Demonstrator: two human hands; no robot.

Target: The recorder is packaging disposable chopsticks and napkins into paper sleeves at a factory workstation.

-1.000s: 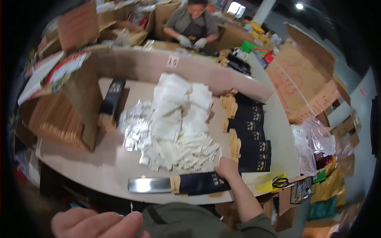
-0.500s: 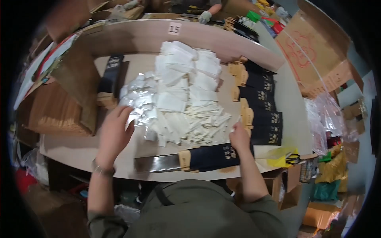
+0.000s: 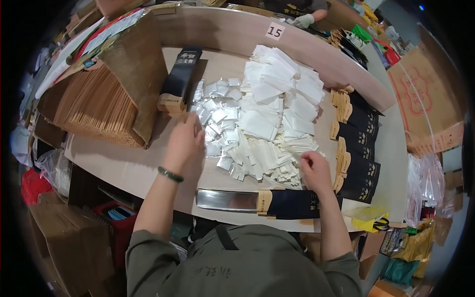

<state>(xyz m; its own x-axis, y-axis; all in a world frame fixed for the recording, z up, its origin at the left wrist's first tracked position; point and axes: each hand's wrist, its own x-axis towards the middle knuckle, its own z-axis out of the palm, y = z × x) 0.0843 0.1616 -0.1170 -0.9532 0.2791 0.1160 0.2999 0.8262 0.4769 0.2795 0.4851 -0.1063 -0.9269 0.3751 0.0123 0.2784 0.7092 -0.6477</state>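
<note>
My left hand (image 3: 184, 142) is raised with fingers stretched out, slightly blurred, beside the tan end of a stack of black paper sleeves (image 3: 180, 74). Small shiny clear-and-silver packets (image 3: 217, 116) lie just right of it. My right hand (image 3: 316, 171) has its fingers curled into a pinch at the right edge of a heap of thin whitish strips (image 3: 262, 156); whatever sits between the fingertips is hidden. Behind the strips are piled flat white packets (image 3: 272, 74). Below my right hand, a black-and-tan sleeve (image 3: 292, 204) lies against a shiny metal trough (image 3: 225, 199) along the table's front edge.
An opened carton (image 3: 143, 64) packed with brown sticks or sheets stands at the left. Overlapping black-and-tan sleeves (image 3: 358, 148) line the right side. Black-handled scissors (image 3: 381, 224) lie at the right corner. A raised board (image 3: 222, 27) edges the back; a gloved co-worker's hand (image 3: 303, 21) is beyond.
The view has shifted, so the table sits further right in it. My left hand has moved toward the black sleeve stack. My right hand has come over the edge of the strips.
</note>
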